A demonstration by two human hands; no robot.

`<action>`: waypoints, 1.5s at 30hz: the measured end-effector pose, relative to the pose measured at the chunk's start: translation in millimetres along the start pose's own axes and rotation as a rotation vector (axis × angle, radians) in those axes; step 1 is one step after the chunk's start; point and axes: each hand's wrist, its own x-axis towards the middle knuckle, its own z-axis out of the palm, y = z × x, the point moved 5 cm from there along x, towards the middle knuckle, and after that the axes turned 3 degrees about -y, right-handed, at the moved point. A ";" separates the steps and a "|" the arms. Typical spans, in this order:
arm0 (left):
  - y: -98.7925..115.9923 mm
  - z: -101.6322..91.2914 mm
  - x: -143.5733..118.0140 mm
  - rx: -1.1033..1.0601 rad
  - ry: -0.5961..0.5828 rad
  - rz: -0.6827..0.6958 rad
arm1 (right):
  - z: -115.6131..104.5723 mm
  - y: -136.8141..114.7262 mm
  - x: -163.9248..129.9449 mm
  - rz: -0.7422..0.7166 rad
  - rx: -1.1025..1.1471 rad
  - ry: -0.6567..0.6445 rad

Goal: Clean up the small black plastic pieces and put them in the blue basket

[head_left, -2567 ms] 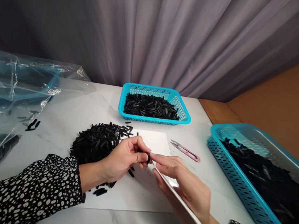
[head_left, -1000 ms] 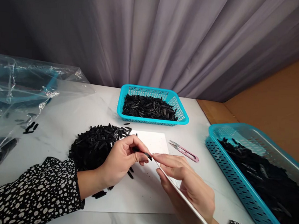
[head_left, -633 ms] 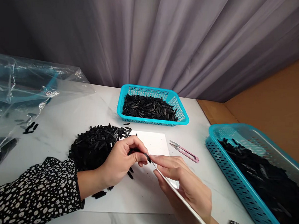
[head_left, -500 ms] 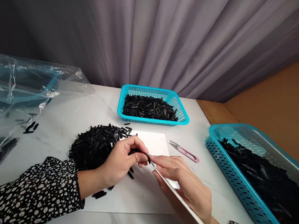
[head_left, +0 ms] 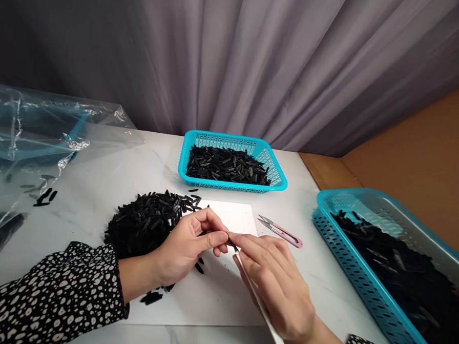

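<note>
**Marble top, black pieces, two hands at the centre**

Marble-patterned table (head_left: pixel 110 176) carried everything we saw. Crumpled clear plastic bags (head_left: pixel 27 141) covered its far left. At its right edge sat a large blue basket (head_left: pixel 348 250) full of black pieces, and a smaller blue basket (head_left: pixel 233 164) stood toward the curtain. A heap of black pieces (head_left: pixel 146 221) lay left of centre, spilling onto a white sheet (head_left: pixel 215 294). Pink snips (head_left: pixel 280 231) lay on bare table between the sheet and the large basket.

Above the sheet our left hand (head_left: pixel 187 249) pinched a small black piece (head_left: pixel 229 242) between thumb and forefinger; mostly hidden, it seemed to lie left to right, its free end pointing right. Our right hand (head_left: pixel 277 287) was closed around a thin metal tool (head_left: pixel 263 310), its long axis running from lower right up-left, tip touching the piece.

Open room lay on the sheet's near half and the bare table beside the snips.
</note>
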 end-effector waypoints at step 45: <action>7.2 -6.4 -1.6 0.248 0.124 0.149 | -3.5 20.5 -17.1 0.210 0.053 0.243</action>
